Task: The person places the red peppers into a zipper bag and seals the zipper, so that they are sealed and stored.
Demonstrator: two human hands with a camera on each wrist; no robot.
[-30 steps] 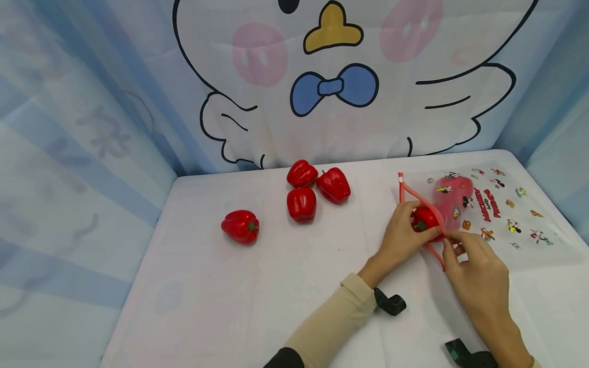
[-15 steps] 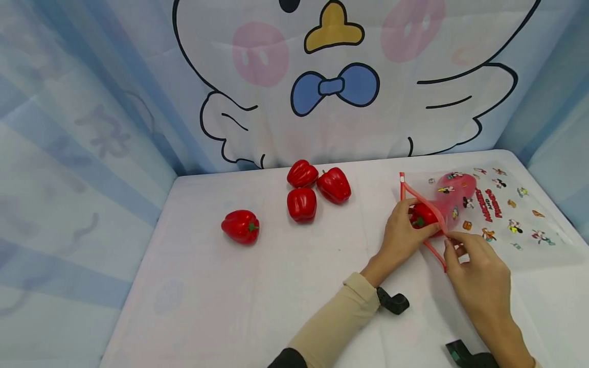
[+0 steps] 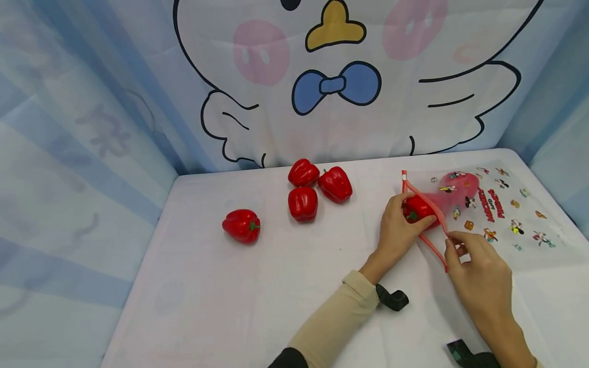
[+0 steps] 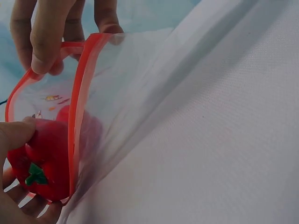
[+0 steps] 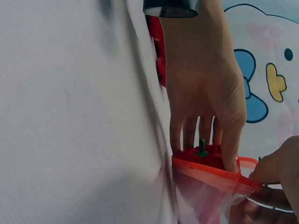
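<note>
Clear plastic with a red zip edge makes up the bag (image 3: 529, 204), which lies on the white desk (image 3: 221, 301), its mouth turned toward the left hand (image 3: 399, 225). The held pepper (image 3: 416, 207) sits in that mouth, between the two red edges, its green stem facing outward. The left fingers curl round it, thumb on one side and fingertips beneath, a grip that seems to suit its rounded, glossy body and leaves the far end foremost. The right hand (image 3: 480, 271) has its fingers drawn narrow, pinching the red edge, presumably because the limp film would otherwise sag shut. Through the bag shows a blurred reddish shape (image 3: 465, 186), likely another pepper, which may help prop the layers apart. Three clustered peppers (image 3: 302, 204) and a lone pepper (image 3: 241, 226) rest on the desk, well apart from the bag.
</note>
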